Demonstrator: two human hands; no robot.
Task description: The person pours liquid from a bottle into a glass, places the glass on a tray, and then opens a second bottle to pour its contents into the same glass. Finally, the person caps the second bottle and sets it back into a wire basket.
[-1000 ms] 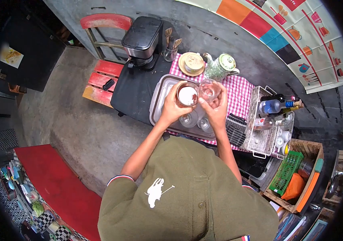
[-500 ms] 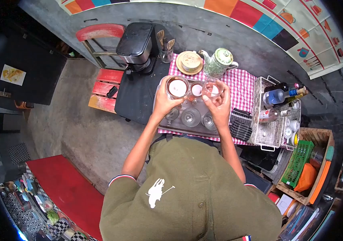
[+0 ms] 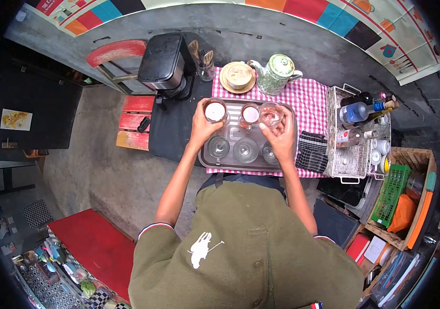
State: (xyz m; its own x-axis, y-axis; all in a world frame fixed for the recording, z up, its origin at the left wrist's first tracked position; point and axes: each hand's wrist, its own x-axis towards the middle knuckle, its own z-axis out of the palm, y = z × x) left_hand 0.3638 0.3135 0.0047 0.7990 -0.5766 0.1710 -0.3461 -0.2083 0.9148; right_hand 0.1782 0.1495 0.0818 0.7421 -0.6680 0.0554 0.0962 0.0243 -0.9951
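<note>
My left hand point(image 3: 203, 130) is closed around a glass cup point(image 3: 215, 110) of dark drink, over the left back part of a brown tray point(image 3: 209, 164). My right hand point(image 3: 280, 139) grips another glass cup point(image 3: 270, 115) at the tray's back right, fingers behind it and thumb in front. A glass mug point(image 3: 250, 116) of reddish-brown drink stands between them, touched by neither hand. Nearer to me on the tray sit three clear glass cups: a left one point(image 3: 218, 148), a middle one point(image 3: 245, 150) and a right one point(image 3: 269, 153), partly covered by my right wrist.
Behind the tray stand a green-patterned teapot point(image 3: 276, 77) and a lidded bowl on a saucer point(image 3: 238, 77). A coffee maker point(image 3: 162, 64) and a utensil glass point(image 3: 206, 71) are left. Right are a dark checked cloth point(image 3: 311, 152) and a white basket point(image 3: 343, 165) with bottles.
My left hand has moved left with its cup, widening the gap to the middle mug. The right hand still holds its cup, now tilted differently. The camera view has shifted slightly.
</note>
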